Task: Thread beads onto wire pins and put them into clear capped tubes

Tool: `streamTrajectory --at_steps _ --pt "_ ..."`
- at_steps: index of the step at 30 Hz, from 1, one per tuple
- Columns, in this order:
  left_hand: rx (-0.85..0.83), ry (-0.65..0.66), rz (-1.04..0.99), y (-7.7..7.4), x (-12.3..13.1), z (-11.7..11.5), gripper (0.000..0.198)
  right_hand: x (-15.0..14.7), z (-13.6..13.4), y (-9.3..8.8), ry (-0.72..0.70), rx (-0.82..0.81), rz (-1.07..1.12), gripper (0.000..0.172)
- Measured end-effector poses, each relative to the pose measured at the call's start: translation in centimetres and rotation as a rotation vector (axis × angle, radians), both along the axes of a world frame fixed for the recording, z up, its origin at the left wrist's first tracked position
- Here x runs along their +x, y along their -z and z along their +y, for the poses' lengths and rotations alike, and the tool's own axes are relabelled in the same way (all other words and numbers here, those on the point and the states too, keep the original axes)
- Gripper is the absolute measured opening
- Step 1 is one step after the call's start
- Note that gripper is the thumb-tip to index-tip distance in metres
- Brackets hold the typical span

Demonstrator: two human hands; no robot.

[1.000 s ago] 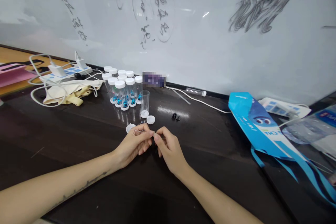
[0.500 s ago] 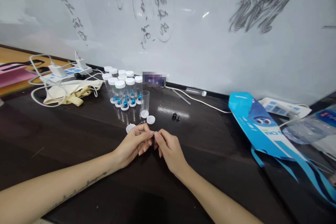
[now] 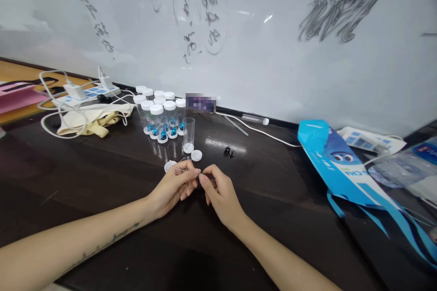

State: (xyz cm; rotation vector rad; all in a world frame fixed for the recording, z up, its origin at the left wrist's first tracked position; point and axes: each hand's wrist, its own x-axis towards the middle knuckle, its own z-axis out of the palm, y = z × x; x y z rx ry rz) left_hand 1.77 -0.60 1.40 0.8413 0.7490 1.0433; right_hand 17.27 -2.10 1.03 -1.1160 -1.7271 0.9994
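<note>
My left hand [image 3: 179, 186] pinches a thin pale strand [image 3: 180, 169] between thumb and forefinger, above the dark table. Close beside it, the fingertips of my right hand [image 3: 218, 191] are pressed together near the strand's end; what they hold is too small to make out. Just beyond my left fingers lies a white cap [image 3: 170, 166], partly hidden. Another white cap [image 3: 196, 155] rests behind the hands, by an upright clear tube [image 3: 189, 136] without a lid. Small metal bits [image 3: 185, 158] lie between the caps.
Several white-capped tubes [image 3: 157, 120] with blue pieces inside stand behind, to the left. Small black parts [image 3: 228, 151] lie right of centre. A capped tube [image 3: 255, 119] lies by the whiteboard [image 3: 266, 63]. Cloth [image 3: 92, 118] and cables sit left, a blue bag [image 3: 327, 163] right.
The thumb and forefinger of my right hand have shifted slightly, with the forefinger a little more raised. My left hand keeps nearly the same place.
</note>
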Motion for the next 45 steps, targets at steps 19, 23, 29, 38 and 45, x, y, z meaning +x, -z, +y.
streamTrajectory --at_steps 19,23,29,38,45 --pt "-0.020 0.005 0.012 -0.04 -0.10 0.07 0.029 0.02 0.02 0.05 0.048 -0.006 0.012 0.030" --pt "-0.019 0.005 -0.018 -0.02 -0.11 0.02 0.029 -0.05 0.04 -0.04 0.037 0.001 0.026 0.019" --pt "-0.006 0.020 -0.013 0.15 -0.09 0.14 0.027 0.00 0.05 0.00 0.049 -0.009 0.048 0.023" --pt "-0.015 0.011 -0.032 -0.01 -0.07 0.11 0.028 -0.09 0.26 0.26 0.066 -0.014 0.090 0.021" --pt "-0.007 0.010 -0.021 0.16 -0.12 0.14 0.027 -0.04 0.23 0.21 0.017 -0.053 0.072 0.014"
